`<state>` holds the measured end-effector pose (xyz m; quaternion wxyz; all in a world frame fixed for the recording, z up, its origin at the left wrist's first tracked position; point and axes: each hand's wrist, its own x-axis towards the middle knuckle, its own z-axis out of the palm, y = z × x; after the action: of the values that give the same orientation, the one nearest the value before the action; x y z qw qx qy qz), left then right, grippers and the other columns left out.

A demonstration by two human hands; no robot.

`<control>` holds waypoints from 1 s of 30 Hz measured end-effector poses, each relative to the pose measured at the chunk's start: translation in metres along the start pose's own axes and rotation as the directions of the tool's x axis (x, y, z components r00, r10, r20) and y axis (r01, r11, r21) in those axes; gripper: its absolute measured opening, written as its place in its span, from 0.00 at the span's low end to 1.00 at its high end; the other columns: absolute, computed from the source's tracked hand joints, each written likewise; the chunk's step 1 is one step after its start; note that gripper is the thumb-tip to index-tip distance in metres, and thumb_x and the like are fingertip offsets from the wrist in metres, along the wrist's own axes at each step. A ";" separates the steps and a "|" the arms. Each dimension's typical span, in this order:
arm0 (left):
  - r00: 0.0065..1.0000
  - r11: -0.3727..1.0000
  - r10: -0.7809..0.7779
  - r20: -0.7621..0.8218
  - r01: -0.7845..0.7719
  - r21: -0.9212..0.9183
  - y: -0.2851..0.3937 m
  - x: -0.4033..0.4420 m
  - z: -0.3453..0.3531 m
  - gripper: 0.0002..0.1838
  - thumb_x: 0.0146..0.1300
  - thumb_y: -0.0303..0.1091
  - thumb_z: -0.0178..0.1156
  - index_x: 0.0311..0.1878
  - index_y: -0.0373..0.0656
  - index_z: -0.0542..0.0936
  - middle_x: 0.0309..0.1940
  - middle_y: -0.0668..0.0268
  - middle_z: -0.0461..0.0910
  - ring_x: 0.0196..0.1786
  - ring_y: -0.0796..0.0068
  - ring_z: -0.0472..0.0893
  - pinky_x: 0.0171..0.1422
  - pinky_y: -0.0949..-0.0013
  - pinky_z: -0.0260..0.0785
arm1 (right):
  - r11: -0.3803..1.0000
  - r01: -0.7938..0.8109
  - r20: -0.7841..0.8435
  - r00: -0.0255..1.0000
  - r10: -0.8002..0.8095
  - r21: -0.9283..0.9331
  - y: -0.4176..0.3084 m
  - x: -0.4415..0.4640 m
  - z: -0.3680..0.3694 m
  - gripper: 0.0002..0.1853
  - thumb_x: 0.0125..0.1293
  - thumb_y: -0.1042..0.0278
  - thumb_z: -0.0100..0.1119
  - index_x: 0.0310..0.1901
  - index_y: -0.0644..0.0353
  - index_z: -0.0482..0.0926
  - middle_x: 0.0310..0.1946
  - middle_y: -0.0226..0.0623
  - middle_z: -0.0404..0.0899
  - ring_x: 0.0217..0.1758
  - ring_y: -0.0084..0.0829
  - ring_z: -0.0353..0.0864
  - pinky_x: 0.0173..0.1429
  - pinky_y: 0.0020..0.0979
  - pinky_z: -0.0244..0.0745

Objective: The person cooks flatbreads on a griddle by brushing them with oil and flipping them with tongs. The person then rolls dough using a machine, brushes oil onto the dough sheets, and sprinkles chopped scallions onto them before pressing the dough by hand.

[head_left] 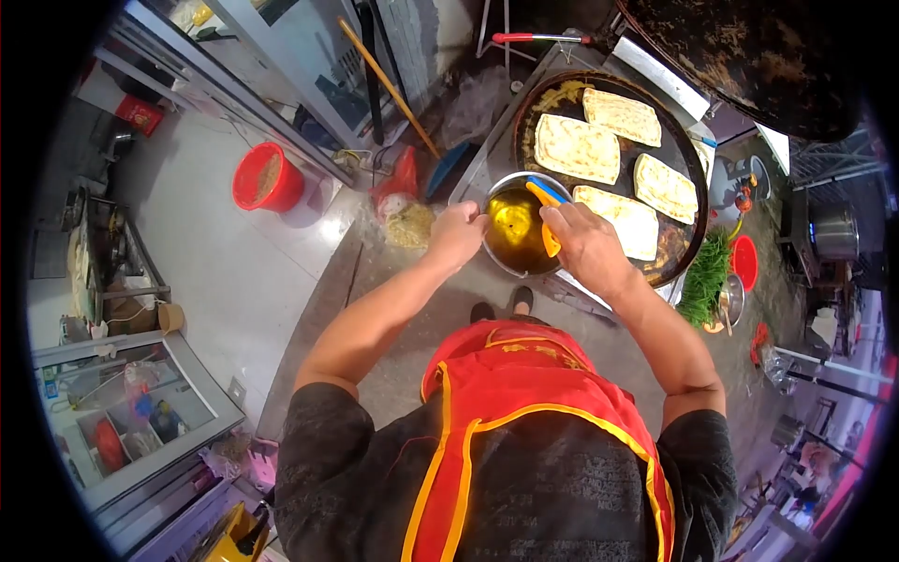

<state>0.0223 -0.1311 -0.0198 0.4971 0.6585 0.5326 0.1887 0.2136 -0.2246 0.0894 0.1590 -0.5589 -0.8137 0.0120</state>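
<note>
A round metal pot of golden oil (513, 223) sits at the near left edge of the big pan. My left hand (457, 234) is closed at the left side of the pot's rim, fingers curled against it. Over the pot's right side, my right hand (588, 242) grips a tool with a blue-and-orange handle (546, 195); its working end cannot be made out. Several flat rectangular breads (576, 148), pale with browned patches, lie on the dark round pan (670, 239) just beyond my right hand.
A dark round lid (740, 66) is raised above the pan's far right. Chopped greens (707, 281) and a red bowl (744, 260) stand to the right. On the left floor are a red bucket (269, 178), a wooden-handled broom (389, 86) and a glass-fronted cabinet (140, 403).
</note>
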 end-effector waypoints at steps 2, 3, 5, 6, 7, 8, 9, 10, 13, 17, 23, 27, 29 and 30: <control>1.000 1.000 -0.001 -0.011 0.001 0.001 -0.001 0.003 0.005 0.12 0.56 0.36 0.55 0.26 0.35 0.73 0.22 0.49 0.74 0.27 0.53 0.75 0.33 0.58 0.64 | 1.000 0.011 -0.020 1.000 -0.011 0.010 0.006 -0.001 0.001 0.14 0.53 0.74 0.54 0.43 0.62 0.70 0.35 0.41 0.74 0.38 0.40 0.75 0.40 0.36 0.74; 1.000 1.000 0.004 -0.019 -0.004 0.003 0.000 0.005 0.007 0.12 0.56 0.36 0.55 0.26 0.35 0.73 0.21 0.49 0.74 0.27 0.53 0.75 0.33 0.58 0.64 | 1.000 0.018 -0.031 0.999 -0.018 0.015 0.009 -0.002 0.001 0.14 0.53 0.74 0.54 0.43 0.62 0.70 0.35 0.41 0.74 0.38 0.40 0.75 0.40 0.36 0.74; 0.999 1.000 -0.001 -0.033 0.001 -0.002 0.003 0.006 0.010 0.12 0.55 0.36 0.55 0.26 0.35 0.73 0.21 0.50 0.74 0.26 0.54 0.74 0.33 0.59 0.64 | 1.000 0.027 -0.044 0.999 -0.026 0.017 0.015 -0.002 0.000 0.14 0.53 0.74 0.54 0.43 0.62 0.69 0.35 0.41 0.74 0.38 0.40 0.75 0.40 0.36 0.74; 0.999 1.000 -0.011 -0.040 0.010 -0.009 0.007 0.005 0.011 0.12 0.55 0.36 0.55 0.26 0.35 0.73 0.21 0.50 0.73 0.25 0.55 0.74 0.33 0.59 0.64 | 0.999 0.032 -0.050 0.998 -0.031 0.017 0.018 -0.002 -0.001 0.14 0.52 0.74 0.54 0.43 0.62 0.69 0.35 0.41 0.74 0.38 0.40 0.75 0.40 0.37 0.74; 0.999 1.000 -0.018 -0.046 0.017 -0.014 0.011 0.006 0.011 0.12 0.55 0.36 0.56 0.26 0.35 0.74 0.21 0.50 0.73 0.25 0.56 0.74 0.32 0.59 0.64 | 0.999 0.025 -0.048 0.999 -0.023 0.027 0.022 -0.001 -0.002 0.14 0.53 0.75 0.54 0.43 0.62 0.70 0.35 0.42 0.75 0.39 0.41 0.75 0.41 0.36 0.74; 0.998 1.000 -0.023 -0.060 0.022 -0.023 0.012 0.009 0.012 0.12 0.55 0.36 0.56 0.26 0.35 0.74 0.20 0.51 0.73 0.24 0.58 0.73 0.32 0.60 0.64 | 0.999 0.016 -0.045 0.999 -0.014 0.037 0.026 -0.001 -0.002 0.14 0.53 0.75 0.54 0.44 0.63 0.71 0.36 0.42 0.75 0.39 0.41 0.76 0.41 0.36 0.74; 0.997 0.999 -0.028 -0.071 0.026 -0.032 0.012 0.012 0.014 0.12 0.54 0.36 0.56 0.26 0.34 0.74 0.19 0.52 0.73 0.24 0.60 0.73 0.31 0.60 0.63 | 0.999 0.005 -0.041 0.999 -0.003 0.047 0.030 -0.002 -0.003 0.14 0.54 0.76 0.55 0.44 0.63 0.72 0.36 0.43 0.76 0.40 0.41 0.76 0.42 0.35 0.74; 0.996 0.999 -0.034 -0.081 0.030 -0.043 0.012 0.014 0.015 0.12 0.54 0.36 0.56 0.26 0.34 0.74 0.19 0.53 0.72 0.23 0.62 0.72 0.31 0.61 0.63 | 0.984 -0.020 -0.101 0.994 0.039 0.178 0.037 -0.002 -0.003 0.13 0.55 0.75 0.55 0.44 0.63 0.72 0.37 0.44 0.76 0.40 0.41 0.77 0.42 0.34 0.74; 0.993 0.980 -0.103 -0.055 0.091 -0.179 0.017 0.016 0.011 0.12 0.53 0.35 0.56 0.25 0.33 0.73 0.17 0.57 0.71 0.23 0.70 0.71 0.29 0.64 0.62 | 0.813 -0.187 -0.139 0.940 0.311 0.552 0.064 -0.007 -0.003 0.10 0.62 0.73 0.55 0.45 0.63 0.76 0.36 0.42 0.79 0.39 0.36 0.80 0.42 0.29 0.74; 0.981 0.947 -0.169 -0.099 0.134 -0.290 0.024 0.012 0.011 0.07 0.54 0.29 0.55 0.24 0.37 0.74 0.19 0.73 0.67 0.23 0.84 0.65 0.27 0.75 0.57 | 0.165 -0.212 0.054 0.755 0.654 0.963 0.121 -0.019 -0.011 0.11 0.66 0.69 0.53 0.45 0.65 0.76 0.29 0.35 0.77 0.30 0.21 0.76 0.35 0.24 0.74; 0.958 0.970 -0.195 -0.211 0.156 -0.186 0.006 -0.004 0.003 0.06 0.53 0.31 0.56 0.25 0.39 0.75 0.19 0.74 0.68 0.23 0.83 0.67 0.27 0.75 0.58 | 0.006 -0.119 0.057 0.526 0.849 0.993 0.223 -0.005 0.076 0.11 0.67 0.67 0.51 0.44 0.65 0.76 0.27 0.33 0.77 0.26 0.22 0.76 0.31 0.25 0.76; 0.939 0.942 -0.215 -0.268 0.127 -0.310 0.004 -0.015 0.000 0.05 0.53 0.30 0.56 0.23 0.43 0.73 0.18 0.76 0.66 0.23 0.84 0.65 0.26 0.76 0.57 | -0.079 -0.220 0.168 0.424 0.890 0.972 0.275 -0.005 0.153 0.09 0.65 0.67 0.55 0.40 0.63 0.78 0.24 0.32 0.77 0.24 0.22 0.75 0.30 0.26 0.74; 0.921 0.921 -0.267 -0.282 0.158 -0.357 0.006 -0.023 -0.006 0.06 0.53 0.29 0.55 0.22 0.44 0.72 0.18 0.77 0.65 0.22 0.84 0.64 0.26 0.76 0.56 | -0.005 -0.279 0.136 0.452 0.882 0.960 0.301 -0.024 0.130 0.10 0.65 0.65 0.55 0.36 0.64 0.79 0.23 0.32 0.77 0.22 0.21 0.75 0.29 0.26 0.73; 0.899 0.909 -0.321 -0.298 0.205 -0.362 0.004 -0.024 -0.007 0.06 0.53 0.29 0.55 0.22 0.45 0.72 0.18 0.77 0.64 0.22 0.85 0.63 0.26 0.77 0.55 | 0.036 -0.316 0.117 0.454 0.883 0.948 0.313 -0.028 0.108 0.11 0.65 0.64 0.55 0.35 0.64 0.79 0.23 0.32 0.77 0.22 0.21 0.74 0.28 0.25 0.72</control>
<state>0.0106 -0.1492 -0.0063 0.5158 0.4450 0.6596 0.3176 0.4769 -0.1160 -0.0819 0.6149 -0.6576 -0.2439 0.3605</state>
